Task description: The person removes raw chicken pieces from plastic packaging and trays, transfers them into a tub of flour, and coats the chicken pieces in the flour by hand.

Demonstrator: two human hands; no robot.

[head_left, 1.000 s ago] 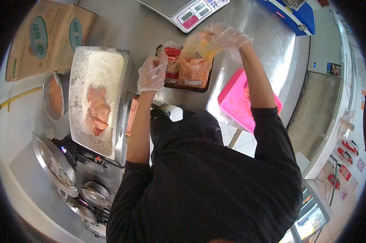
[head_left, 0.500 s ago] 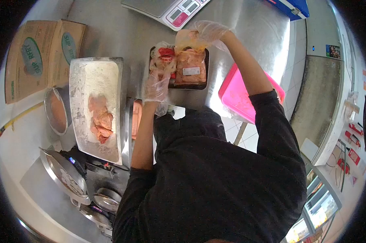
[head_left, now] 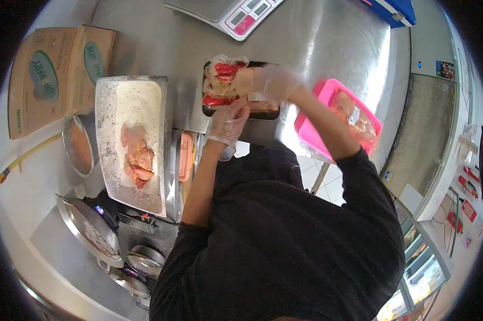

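Note:
My left hand (head_left: 226, 125), in a clear plastic glove, is at the near edge of a black tray (head_left: 211, 111), fingers pinched together; what is between them is too small to make out. My right hand (head_left: 278, 84), also gloved, is over the tray's right part and smeared by motion, its grip unclear. A yellowish, blurred piece (head_left: 244, 80) shows beside its fingers. In the tray lie a bag with red print (head_left: 220, 83) and a labelled pack of meat (head_left: 263, 105), partly covered by my right hand.
A pink tray (head_left: 312, 134) at the right holds a clear, labelled bag of meat (head_left: 356, 120). On the left, a metal tub (head_left: 105, 134) holds flour and raw meat (head_left: 139, 160). Farther out are a scale (head_left: 244, 24), a cardboard box (head_left: 43, 80), a blue cooler (head_left: 394, 10) and pans (head_left: 92, 230).
A labelled bag of meat now lies in the pink tray. The pack in the black tray is more covered. My right hand has come down and my left hand has shifted right.

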